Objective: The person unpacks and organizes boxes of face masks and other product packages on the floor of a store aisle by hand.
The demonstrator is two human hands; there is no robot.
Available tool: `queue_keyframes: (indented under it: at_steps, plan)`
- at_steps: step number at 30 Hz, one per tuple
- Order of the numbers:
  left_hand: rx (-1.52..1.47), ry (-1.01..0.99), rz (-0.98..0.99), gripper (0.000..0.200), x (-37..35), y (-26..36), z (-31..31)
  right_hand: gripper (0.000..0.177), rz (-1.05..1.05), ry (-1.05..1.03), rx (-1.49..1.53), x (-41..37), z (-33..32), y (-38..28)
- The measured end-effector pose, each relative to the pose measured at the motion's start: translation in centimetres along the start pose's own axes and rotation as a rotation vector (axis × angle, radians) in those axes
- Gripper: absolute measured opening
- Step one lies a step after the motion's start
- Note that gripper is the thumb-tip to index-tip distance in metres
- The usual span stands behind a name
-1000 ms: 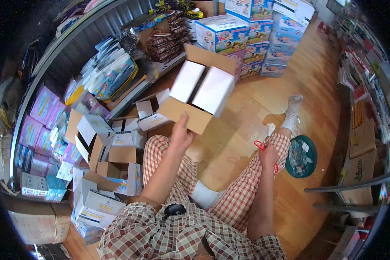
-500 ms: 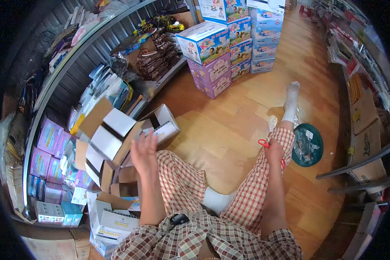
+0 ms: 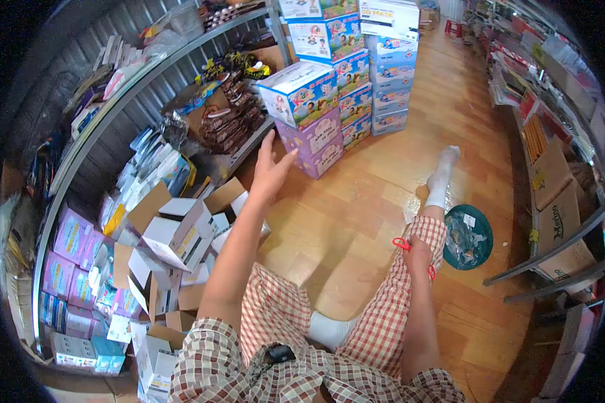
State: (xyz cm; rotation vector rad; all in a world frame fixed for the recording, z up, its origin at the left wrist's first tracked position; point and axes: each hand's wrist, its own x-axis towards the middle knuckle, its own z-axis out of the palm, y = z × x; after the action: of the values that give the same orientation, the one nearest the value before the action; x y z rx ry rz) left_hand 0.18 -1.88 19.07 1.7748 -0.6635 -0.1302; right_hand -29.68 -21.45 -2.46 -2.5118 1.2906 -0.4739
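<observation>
My left hand (image 3: 271, 168) reaches forward in the air with its fingers apart and nothing in it. It is nearest to the stacked purple boxes (image 3: 310, 146), with a blue printed box (image 3: 302, 95) on top of them. My right hand (image 3: 419, 257) is closed around red-handled scissors (image 3: 401, 243) and rests by my right knee. One red loop shows above the fist and another below. The blades are hidden.
Opened white cartons (image 3: 181, 232) are heaped at my left, beside a metal shelf (image 3: 67, 161). Box stacks (image 3: 391, 80) stand ahead. A green round basin (image 3: 485, 236) holding plastic sits right of my outstretched leg. Another shelf (image 3: 548, 252) lines the right.
My left hand has moved forward and to the right, away from the open cartons and toward the stacked boxes. The right hand still holds the scissors. The camera view has shifted slightly.
</observation>
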Motion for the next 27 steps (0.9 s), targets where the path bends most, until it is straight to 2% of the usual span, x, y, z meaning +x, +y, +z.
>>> queue_keyframes:
  at_steps: [1,3,4,5,10,11,14,18,19,21,22,27]
  plan:
    - [-0.001,-0.01,0.02,0.077,1.7,-0.8,0.5,0.022,0.002,-0.002,-0.012,0.0,-0.1,0.0]
    - [0.264,0.116,0.307,0.087,5.5,-1.2,1.3,0.023,0.035,0.048,0.003,0.3,0.2,0.1]
    - [0.131,0.058,0.294,0.092,7.0,-0.8,1.5,0.023,0.03,0.037,0.012,0.4,0.7,0.4]
    - [0.134,0.116,0.291,0.098,9.8,-3.4,1.9,0.024,0.025,0.023,0.018,0.5,0.9,0.7]
    - [0.469,0.241,0.271,0.119,15.4,-5.3,2.8,0.02,0.098,0.015,0.076,1.1,0.3,0.5]
    - [0.464,0.231,0.228,0.12,16.1,-5.3,3.2,0.02,0.106,-0.005,0.083,1.2,0.4,0.5]
    - [0.486,0.262,0.28,0.119,17.8,-5.8,4.2,0.019,0.127,-0.023,0.079,1.6,0.0,0.2]
    - [0.449,0.289,0.214,0.113,18.5,-5.6,5.7,0.019,0.147,-0.045,0.054,1.8,0.1,0.5]
    - [0.465,0.324,0.205,0.104,18.3,-5.6,6.0,0.02,0.152,-0.048,0.058,1.9,0.1,0.5]
    - [0.487,0.409,0.32,0.086,18.9,-6.6,6.1,0.02,0.158,-0.053,0.052,1.9,-0.4,0.2]
    - [0.461,0.461,0.333,0.068,19.1,-7.0,6.2,0.022,0.156,-0.091,0.057,2.1,-0.8,0.1]
    - [0.489,0.484,0.487,0.057,16.7,-6.4,6.1,0.025,0.156,-0.12,0.085,2.2,-0.7,0.3]
